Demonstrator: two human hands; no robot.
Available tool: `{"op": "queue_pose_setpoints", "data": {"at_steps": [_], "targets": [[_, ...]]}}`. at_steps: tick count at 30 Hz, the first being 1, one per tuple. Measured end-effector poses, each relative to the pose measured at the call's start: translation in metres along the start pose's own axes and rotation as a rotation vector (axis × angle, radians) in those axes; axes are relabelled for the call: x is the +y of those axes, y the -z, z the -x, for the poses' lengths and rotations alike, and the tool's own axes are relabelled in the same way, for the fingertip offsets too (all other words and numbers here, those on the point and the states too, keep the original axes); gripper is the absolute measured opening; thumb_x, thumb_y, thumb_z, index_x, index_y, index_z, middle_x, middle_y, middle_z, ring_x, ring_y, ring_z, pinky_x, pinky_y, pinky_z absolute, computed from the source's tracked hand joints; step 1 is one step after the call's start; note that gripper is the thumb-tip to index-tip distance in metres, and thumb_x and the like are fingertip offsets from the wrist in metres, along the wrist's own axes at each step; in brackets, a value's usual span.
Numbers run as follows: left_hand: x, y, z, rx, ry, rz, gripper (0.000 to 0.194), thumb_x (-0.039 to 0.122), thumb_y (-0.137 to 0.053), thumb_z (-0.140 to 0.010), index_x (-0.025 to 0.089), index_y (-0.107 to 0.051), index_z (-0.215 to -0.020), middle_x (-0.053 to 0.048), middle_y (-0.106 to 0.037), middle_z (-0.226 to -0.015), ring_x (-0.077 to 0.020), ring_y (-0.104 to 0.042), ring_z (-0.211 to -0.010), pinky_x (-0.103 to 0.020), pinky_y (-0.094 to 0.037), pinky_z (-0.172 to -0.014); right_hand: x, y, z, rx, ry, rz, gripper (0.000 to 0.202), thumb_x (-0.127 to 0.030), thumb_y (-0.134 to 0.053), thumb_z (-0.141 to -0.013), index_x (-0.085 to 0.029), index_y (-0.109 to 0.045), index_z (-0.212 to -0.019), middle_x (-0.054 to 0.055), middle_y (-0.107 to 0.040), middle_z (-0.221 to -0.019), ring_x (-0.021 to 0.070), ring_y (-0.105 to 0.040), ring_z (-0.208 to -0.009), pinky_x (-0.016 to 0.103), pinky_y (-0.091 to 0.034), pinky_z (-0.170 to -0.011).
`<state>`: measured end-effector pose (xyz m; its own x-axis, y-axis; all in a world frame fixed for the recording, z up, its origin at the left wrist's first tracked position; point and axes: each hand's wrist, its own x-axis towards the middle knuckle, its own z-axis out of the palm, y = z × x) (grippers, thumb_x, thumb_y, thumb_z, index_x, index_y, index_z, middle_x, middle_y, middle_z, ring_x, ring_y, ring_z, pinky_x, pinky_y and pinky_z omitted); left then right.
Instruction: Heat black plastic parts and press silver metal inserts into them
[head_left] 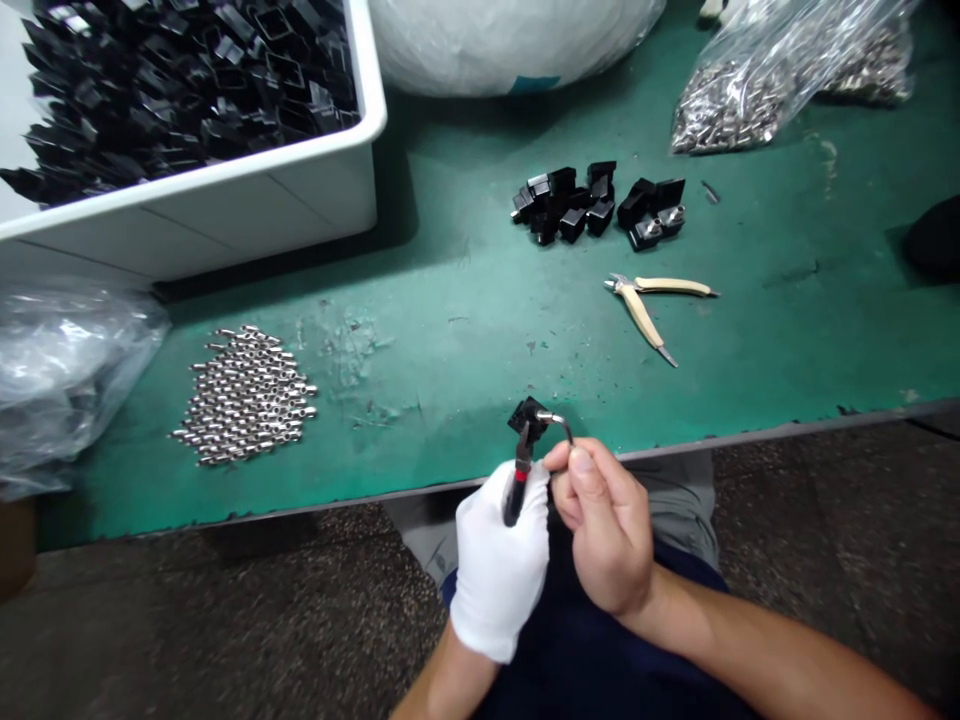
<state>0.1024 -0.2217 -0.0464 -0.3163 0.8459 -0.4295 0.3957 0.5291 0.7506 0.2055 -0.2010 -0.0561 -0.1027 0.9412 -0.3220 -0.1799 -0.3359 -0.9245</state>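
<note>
My left hand [501, 560], in a white glove, is closed around dark-handled pliers [521, 470] with a red band. Their jaws meet a small black plastic part [523, 412] near the table's front edge. My bare right hand [607, 520] pinches a thin bent metal hex key [566, 432] between thumb and fingertips. The key's far end meets a small silver metal fitting [545, 415] at the black part's side; how deep it sits is hidden. Beyond the hands lie spread cutting pliers [637, 310] with cream handles, touched by neither hand.
Silver fittings [247, 400] lie in a flat group at left. A white bin [300, 190] holds many black parts. Several black parts [570, 205] are clustered at the back, some with silver fittings. Clear bags [735, 105] of metal pieces stand back right. Plastic wrap [67, 370] covers the left edge.
</note>
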Motion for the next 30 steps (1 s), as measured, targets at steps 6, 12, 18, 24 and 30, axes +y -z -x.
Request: {"op": "queue_pose_setpoints", "data": {"at_steps": [6,12,18,24,30], "targets": [[-0.005,0.007,0.002,-0.037,-0.068,-0.08,0.025,0.038,-0.052,-0.097,0.019,-0.067,-0.09,0.0,-0.068,-0.075,-0.0136,-0.059,-0.066,-0.023,-0.045,-0.066,0.007,0.01,0.006,-0.03,-0.021,-0.004,0.03,-0.038,-0.041,-0.107,-0.015,-0.061,-0.103,-0.005,-0.035,-0.059,0.009,-0.032,-0.052,0.025,-0.024,-0.049],[-0.011,0.015,0.004,-0.039,-0.179,-0.206,0.018,0.032,-0.053,-0.095,0.02,-0.066,-0.09,-0.001,-0.069,-0.076,-0.0152,-0.061,-0.066,-0.024,-0.046,-0.066,0.003,0.023,0.011,-0.126,-0.075,-0.007,0.032,-0.04,-0.039,-0.107,-0.016,-0.059,-0.1,-0.005,-0.034,-0.06,0.0098,-0.032,-0.052,0.025,-0.023,-0.05],[-0.015,0.022,0.0,-0.016,-0.329,-0.248,0.016,0.028,-0.054,-0.094,0.019,-0.067,-0.092,-0.004,-0.069,-0.082,-0.0168,-0.064,-0.073,-0.026,-0.048,-0.072,-0.001,0.032,0.017,-0.238,-0.158,-0.097,0.032,-0.042,-0.036,-0.108,-0.017,-0.054,-0.098,-0.006,-0.029,-0.062,0.009,-0.026,-0.053,0.026,-0.02,-0.05],[-0.017,0.03,-0.004,0.001,-0.463,-0.352,0.012,0.022,-0.053,-0.092,0.02,-0.063,-0.086,-0.002,-0.064,-0.075,-0.0154,-0.06,-0.068,-0.025,-0.046,-0.067,0.001,0.037,0.018,-0.261,-0.142,-0.082,0.032,-0.042,-0.034,-0.109,-0.018,-0.052,-0.097,-0.006,-0.028,-0.062,0.0097,-0.026,-0.054,0.028,-0.02,-0.052],[-0.023,0.042,-0.008,-0.027,-0.545,-0.445,0.01,0.021,-0.054,-0.091,0.02,-0.062,-0.086,-0.003,-0.064,-0.076,-0.0148,-0.059,-0.068,-0.025,-0.044,-0.068,-0.004,0.047,0.017,-0.31,-0.139,-0.011,0.034,-0.043,-0.034,-0.109,-0.018,-0.051,-0.094,-0.006,-0.026,-0.061,0.0095,-0.024,-0.054,0.028,-0.018,-0.052]]}}
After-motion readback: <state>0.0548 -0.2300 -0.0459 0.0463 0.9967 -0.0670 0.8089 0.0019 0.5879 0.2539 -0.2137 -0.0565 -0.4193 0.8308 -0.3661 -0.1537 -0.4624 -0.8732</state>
